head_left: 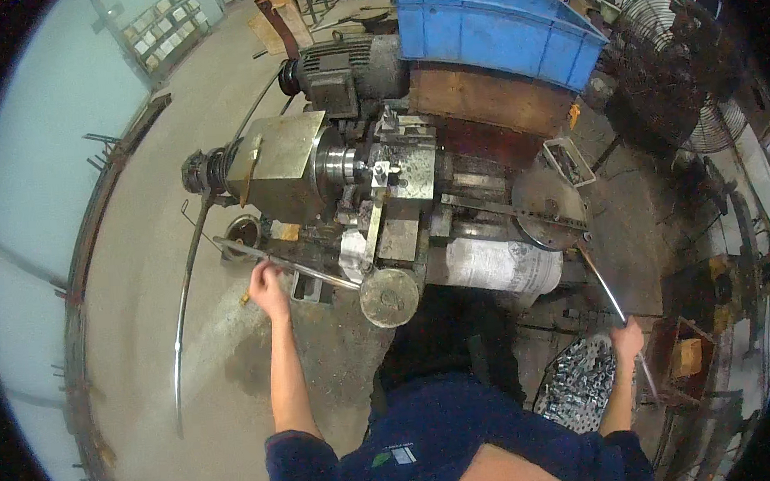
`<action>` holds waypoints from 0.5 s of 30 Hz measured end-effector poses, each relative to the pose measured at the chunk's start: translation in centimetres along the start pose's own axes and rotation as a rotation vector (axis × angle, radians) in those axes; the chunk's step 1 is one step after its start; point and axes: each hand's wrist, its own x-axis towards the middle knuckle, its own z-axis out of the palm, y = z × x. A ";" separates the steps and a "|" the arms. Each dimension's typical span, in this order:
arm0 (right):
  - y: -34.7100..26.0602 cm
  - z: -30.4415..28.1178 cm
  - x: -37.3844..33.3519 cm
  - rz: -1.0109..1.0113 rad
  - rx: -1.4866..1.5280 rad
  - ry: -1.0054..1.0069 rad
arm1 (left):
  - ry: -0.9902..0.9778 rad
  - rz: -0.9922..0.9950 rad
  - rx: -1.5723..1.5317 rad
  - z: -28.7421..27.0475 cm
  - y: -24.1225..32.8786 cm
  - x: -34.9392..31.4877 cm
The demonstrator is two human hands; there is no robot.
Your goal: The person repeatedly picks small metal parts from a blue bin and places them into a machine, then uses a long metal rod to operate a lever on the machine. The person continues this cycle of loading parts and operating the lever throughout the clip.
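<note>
Toward four o'clock from the left hand (268,287), its held bar (317,274) meets a round knob (390,299); the right hand (627,338) grips a rod (608,292)

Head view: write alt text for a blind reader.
A person's left hand grips a metal lever on a lathe; the right hand grips a metal rod. Beyond the lathe are an electric motor and a blue plastic crate.

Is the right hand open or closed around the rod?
Closed: the right hand wraps the metal rod, which shows on both sides of it.
</note>
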 end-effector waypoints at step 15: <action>-1.8 -1.3 -1.4 0.055 -0.007 -0.119 | -1.150 0.211 1.659 -3.8 -12.4 4.6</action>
